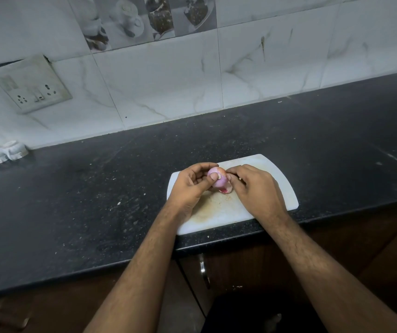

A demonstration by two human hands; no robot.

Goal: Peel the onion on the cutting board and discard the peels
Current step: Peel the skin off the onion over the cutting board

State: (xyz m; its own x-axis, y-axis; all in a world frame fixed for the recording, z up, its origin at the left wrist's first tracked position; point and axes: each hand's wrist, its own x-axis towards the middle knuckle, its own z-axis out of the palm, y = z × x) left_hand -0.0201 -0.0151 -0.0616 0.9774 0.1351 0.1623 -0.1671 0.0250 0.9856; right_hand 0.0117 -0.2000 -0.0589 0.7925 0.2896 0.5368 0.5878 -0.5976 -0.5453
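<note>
1. Dark stone counter [96,188] under a marble-tile wall; white cutting board [274,179] sits at its front edge.
2. Onion [217,180], purple, held just above the board's far-left part. Left hand [190,186] cups it, fingers curled, thumb on top.
3. Right hand [255,188] w/ fingertips pinching at the onion's right side, apparently on skin.
4. Step: peeling, approx. midway. A reddish peel scrap [226,190] lies under the onion.
5. Next: strip remaining skin, gather peels for discard.

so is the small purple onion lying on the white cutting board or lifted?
Cannot tell: purple onion is gripped by left hand and right hand over white cutting board.
</note>
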